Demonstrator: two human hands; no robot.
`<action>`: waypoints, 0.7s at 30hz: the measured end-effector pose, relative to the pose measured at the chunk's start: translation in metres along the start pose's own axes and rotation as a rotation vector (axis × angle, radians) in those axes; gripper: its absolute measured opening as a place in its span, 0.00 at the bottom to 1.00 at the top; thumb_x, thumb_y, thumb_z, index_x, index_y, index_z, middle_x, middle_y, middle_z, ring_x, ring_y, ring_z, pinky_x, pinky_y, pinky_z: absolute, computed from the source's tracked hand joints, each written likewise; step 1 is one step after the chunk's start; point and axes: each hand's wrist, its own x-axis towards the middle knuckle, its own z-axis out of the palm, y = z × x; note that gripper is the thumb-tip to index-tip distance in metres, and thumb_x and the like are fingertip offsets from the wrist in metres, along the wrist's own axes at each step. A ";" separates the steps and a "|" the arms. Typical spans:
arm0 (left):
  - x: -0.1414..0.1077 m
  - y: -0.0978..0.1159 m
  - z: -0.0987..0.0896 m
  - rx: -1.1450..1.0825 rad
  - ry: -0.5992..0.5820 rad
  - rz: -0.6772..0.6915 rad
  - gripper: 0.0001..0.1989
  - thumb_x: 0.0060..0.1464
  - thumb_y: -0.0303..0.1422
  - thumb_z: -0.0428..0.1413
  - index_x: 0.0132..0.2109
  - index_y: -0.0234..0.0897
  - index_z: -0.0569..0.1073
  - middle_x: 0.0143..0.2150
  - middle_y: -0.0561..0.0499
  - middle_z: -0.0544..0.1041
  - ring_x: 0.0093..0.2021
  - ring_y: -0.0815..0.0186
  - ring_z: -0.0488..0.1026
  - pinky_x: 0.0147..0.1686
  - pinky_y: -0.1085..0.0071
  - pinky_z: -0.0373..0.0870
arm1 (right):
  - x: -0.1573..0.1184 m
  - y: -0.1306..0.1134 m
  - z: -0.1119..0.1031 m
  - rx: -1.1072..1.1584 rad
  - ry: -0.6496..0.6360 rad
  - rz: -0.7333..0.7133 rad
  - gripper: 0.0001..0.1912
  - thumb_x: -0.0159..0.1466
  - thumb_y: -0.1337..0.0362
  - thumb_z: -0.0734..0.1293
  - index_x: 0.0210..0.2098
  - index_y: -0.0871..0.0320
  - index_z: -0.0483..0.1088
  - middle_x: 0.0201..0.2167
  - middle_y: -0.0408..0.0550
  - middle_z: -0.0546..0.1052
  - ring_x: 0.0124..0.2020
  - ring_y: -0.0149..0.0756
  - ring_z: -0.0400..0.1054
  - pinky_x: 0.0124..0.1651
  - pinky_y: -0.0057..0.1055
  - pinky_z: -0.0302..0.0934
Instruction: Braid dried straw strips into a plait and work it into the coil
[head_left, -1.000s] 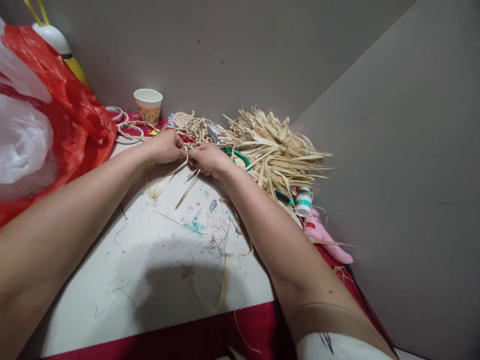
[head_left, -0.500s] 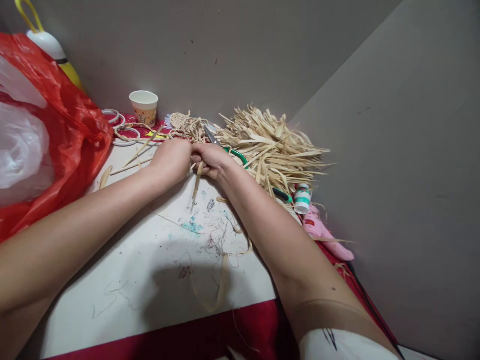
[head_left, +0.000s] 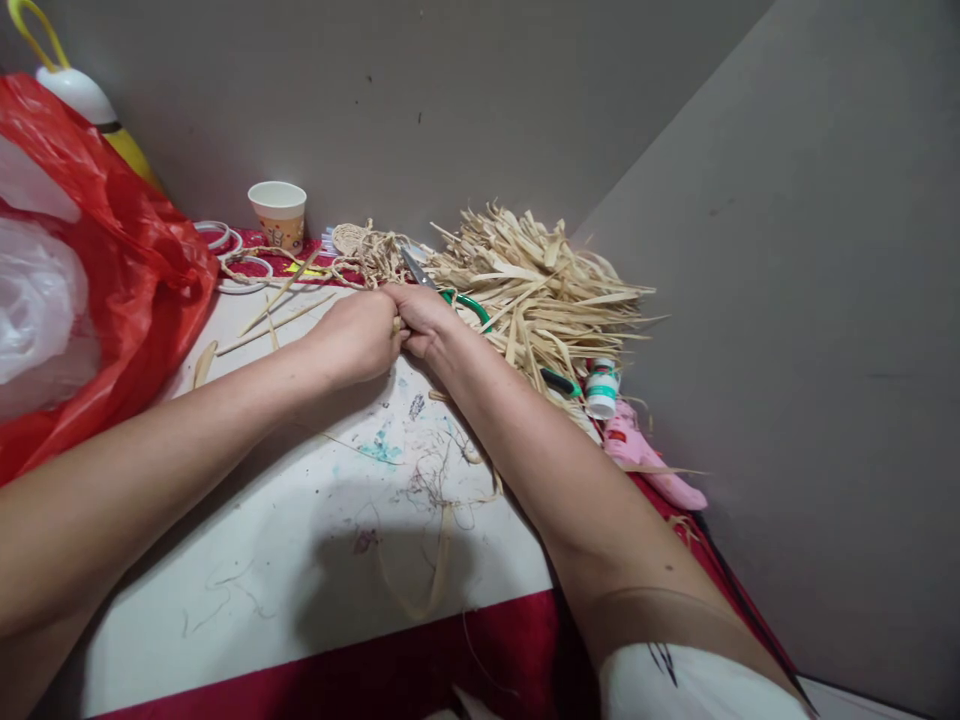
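Observation:
My left hand [head_left: 358, 335] and my right hand [head_left: 420, 315] meet above the far part of the white board [head_left: 300, 560], both with fingers closed. Between them a small bit of a straw strip [head_left: 397, 326] shows; the rest is hidden by the hands. Just beyond my right hand lie green-handled scissors [head_left: 469, 303], partly under a big pile of dry straw strips [head_left: 540, 275]. A tangle of braided straw [head_left: 379, 252] with a coiled round piece [head_left: 349, 238] sits behind my hands. Loose straw strips [head_left: 281, 322] lie beyond my left forearm.
A red plastic bag [head_left: 161, 270] fills the left side, with a yellow and white bottle [head_left: 82, 95] behind it. A paper cup [head_left: 279, 218] and white rings [head_left: 247, 278] stand near the wall. A white-green bottle [head_left: 601, 390] and a pink object [head_left: 649, 460] lie right.
My left hand has moved right and closed in against my right hand. The straw strip that hung below my right hand is now mostly covered. The view has shifted slightly.

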 end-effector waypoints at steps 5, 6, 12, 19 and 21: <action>0.011 -0.017 -0.030 -0.253 -0.147 -0.033 0.05 0.45 0.24 0.53 0.26 0.31 0.74 0.22 0.48 0.72 0.27 0.65 0.71 0.32 0.70 0.64 | -0.006 -0.005 -0.003 0.227 -0.053 0.004 0.14 0.59 0.72 0.60 0.20 0.58 0.51 0.10 0.32 0.52 0.10 0.17 0.41 0.12 0.17 0.34; 0.015 -0.024 -0.033 -0.358 -0.106 -0.071 0.05 0.46 0.25 0.53 0.27 0.31 0.75 0.22 0.48 0.72 0.25 0.66 0.71 0.32 0.70 0.65 | -0.008 -0.006 -0.004 0.237 -0.080 0.009 0.13 0.59 0.72 0.60 0.20 0.58 0.53 0.11 0.32 0.51 0.10 0.17 0.40 0.12 0.17 0.34; 0.033 -0.053 -0.017 -0.799 0.200 -0.249 0.05 0.47 0.22 0.53 0.26 0.28 0.71 0.18 0.53 0.68 0.20 0.74 0.67 0.30 0.71 0.66 | -0.008 -0.010 -0.010 0.206 -0.196 -0.003 0.08 0.60 0.73 0.58 0.24 0.62 0.61 0.11 0.31 0.51 0.09 0.18 0.39 0.10 0.16 0.34; 0.035 -0.054 -0.001 -1.242 -0.158 -0.289 0.10 0.46 0.20 0.54 0.20 0.30 0.69 0.16 0.52 0.66 0.17 0.75 0.63 0.17 0.79 0.60 | -0.008 -0.010 -0.012 0.128 -0.241 -0.026 0.11 0.60 0.72 0.59 0.21 0.62 0.60 0.10 0.32 0.51 0.09 0.18 0.40 0.10 0.16 0.35; 0.035 -0.055 -0.003 -1.202 -0.163 -0.283 0.10 0.47 0.19 0.53 0.20 0.29 0.69 0.15 0.53 0.63 0.14 0.78 0.57 0.13 0.81 0.49 | -0.009 -0.011 -0.014 0.113 -0.274 -0.019 0.10 0.60 0.72 0.60 0.22 0.62 0.61 0.10 0.32 0.51 0.09 0.18 0.39 0.10 0.16 0.34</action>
